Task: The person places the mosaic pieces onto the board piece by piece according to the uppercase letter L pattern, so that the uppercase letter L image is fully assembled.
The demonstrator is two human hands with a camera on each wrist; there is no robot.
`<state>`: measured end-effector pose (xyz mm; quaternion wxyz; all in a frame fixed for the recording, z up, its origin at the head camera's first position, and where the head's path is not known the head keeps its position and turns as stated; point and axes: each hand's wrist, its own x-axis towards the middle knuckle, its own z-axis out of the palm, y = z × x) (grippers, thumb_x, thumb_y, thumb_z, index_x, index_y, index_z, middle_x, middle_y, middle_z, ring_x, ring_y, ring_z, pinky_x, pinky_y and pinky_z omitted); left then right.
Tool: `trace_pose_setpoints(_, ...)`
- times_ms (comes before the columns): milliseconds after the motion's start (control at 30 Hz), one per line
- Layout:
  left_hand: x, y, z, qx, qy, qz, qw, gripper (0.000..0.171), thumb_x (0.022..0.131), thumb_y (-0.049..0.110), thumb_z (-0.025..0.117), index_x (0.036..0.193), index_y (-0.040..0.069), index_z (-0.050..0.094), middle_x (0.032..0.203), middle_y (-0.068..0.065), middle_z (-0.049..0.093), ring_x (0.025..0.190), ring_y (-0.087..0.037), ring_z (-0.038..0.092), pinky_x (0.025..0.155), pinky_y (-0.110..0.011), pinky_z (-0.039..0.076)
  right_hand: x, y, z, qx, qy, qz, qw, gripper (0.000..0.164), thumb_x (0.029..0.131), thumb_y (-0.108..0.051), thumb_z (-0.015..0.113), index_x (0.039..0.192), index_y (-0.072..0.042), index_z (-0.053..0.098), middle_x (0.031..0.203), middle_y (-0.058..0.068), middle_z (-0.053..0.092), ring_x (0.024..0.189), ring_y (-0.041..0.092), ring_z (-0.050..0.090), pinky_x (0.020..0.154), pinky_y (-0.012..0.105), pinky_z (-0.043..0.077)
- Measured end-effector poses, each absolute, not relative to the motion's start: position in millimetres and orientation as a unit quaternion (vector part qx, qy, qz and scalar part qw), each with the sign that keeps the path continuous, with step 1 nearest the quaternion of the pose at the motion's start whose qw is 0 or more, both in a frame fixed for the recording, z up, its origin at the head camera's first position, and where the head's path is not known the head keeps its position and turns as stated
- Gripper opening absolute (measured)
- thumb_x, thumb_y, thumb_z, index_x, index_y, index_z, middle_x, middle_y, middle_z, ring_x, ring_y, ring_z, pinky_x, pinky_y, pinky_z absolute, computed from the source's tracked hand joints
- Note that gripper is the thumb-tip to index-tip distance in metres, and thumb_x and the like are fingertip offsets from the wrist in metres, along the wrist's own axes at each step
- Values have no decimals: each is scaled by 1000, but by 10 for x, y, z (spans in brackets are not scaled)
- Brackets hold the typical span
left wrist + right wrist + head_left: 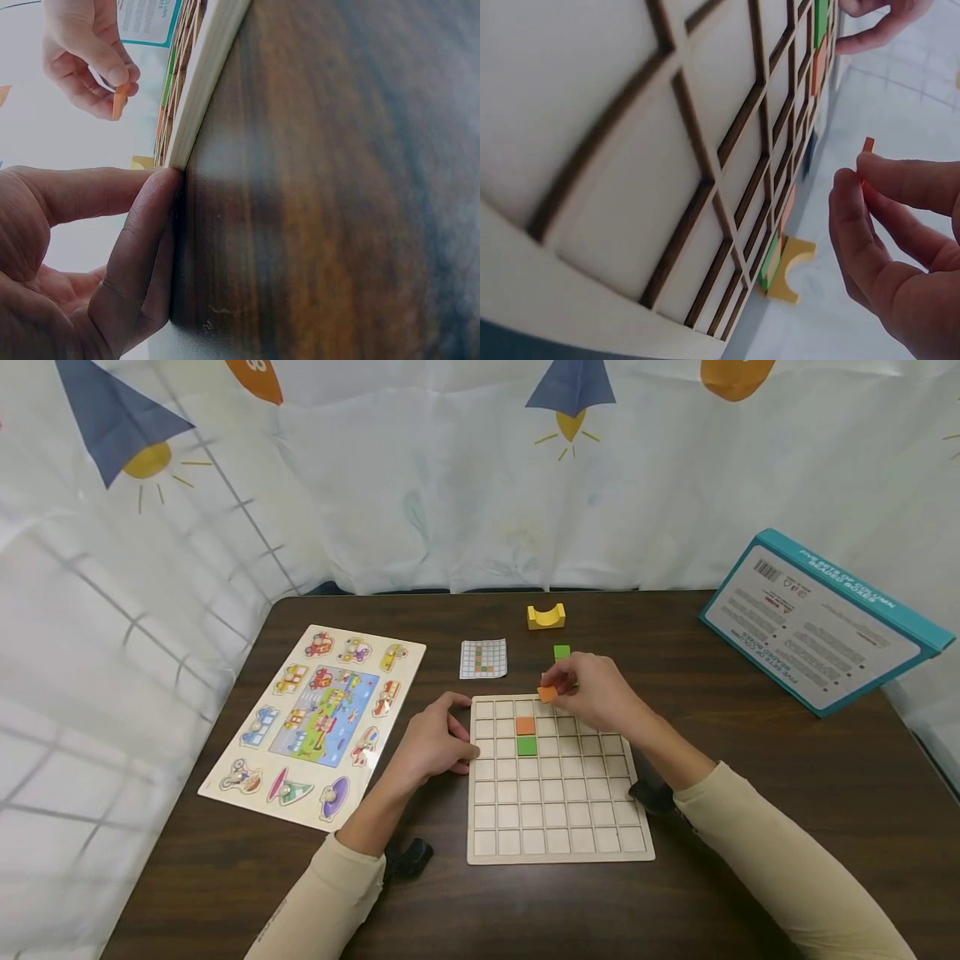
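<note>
My right hand [596,693] pinches a small orange square tile [547,694] between thumb and fingertips, above the far edge of a wooden grid board [517,818]. The tile shows edge-on in the right wrist view. My left hand [435,739] touches the board's left edge with thumb and fingertips; the left wrist view shows them right against its side. In the grid, an orange tile [525,726] lies in one cell, with a green tile [527,746] in the cell just below. Beyond the board, another green tile [562,652] is partly hidden by my right hand.
Behind the board lie a small pattern card [483,660] and a yellow block with a curved notch [546,617]. A picture puzzle board [258,768] lies on the left. A teal-edged box [817,622] leans at the back right, in front of a white curtain [450,485].
</note>
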<state>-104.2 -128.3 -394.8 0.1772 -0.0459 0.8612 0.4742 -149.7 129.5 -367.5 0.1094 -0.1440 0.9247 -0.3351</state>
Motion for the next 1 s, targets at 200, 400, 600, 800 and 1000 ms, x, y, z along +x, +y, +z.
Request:
trace_pose_setpoints(200, -1046, -1283, -3950, -46, 861, 474, 178, 73, 77, -6, 83, 143, 11, 53, 92, -14, 63, 54, -19, 68, 52, -34, 64, -1403, 1290, -3676, -145, 921, -347, 106, 19, 87, -5, 80, 106, -9, 77, 102, 5, 72, 92, 22, 64, 80, 36, 57)
trace_pose_setpoints(400, -1048, -1284, -3951, -48, 860, 476, 180, 74, 77, -6, 82, 143, 11, 53, 92, -14, 64, 54, -20, 68, 52, -34, 64, -1309, 1278, -3668, -141, 915, -358, 118, 19, 87, -5, 80, 106, -9, 77, 98, 4, 71, 92, 21, 64, 80, 35, 56)
trace_pose_setpoints(600, -1052, -1284, -3942, -48, 859, 477, 181, 75, 77, -6, 82, 143, 11, 53, 92, -14, 64, 54, -20, 69, 52, -34, 64, -1239, 1247, -3659, -140, 913, -362, 128, 20, 86, -6, 82, 105, -9, 76, 99, 4, 71, 91, 20, 65, 80, 35, 57)
trace_pose_setpoints(800, -1056, -1285, -3942, -48, 861, 472, 183, 74, 78, -5, 83, 143, 12, 53, 92, -14, 64, 54, -19, 68, 52, -34, 64, -1169, 1225, -3646, -142, 910, -366, 134, 20, 84, -5, 82, 103, -9, 76, 95, 3, 72, 88, 19, 66, 78, 33, 57)
trace_pose_setpoints(1000, -1057, -1288, -3941, -47, 860, 473, 184, 74, 78, -5, 82, 143, 12, 53, 92, -14, 64, 55, -20, 69, 53, -34, 64, -1093, 1185, -3640, -146, 903, -375, 150, 21, 83, -4, 83, 103, -8, 75, 95, 3, 71, 87, 19, 64, 76, 31, 58)
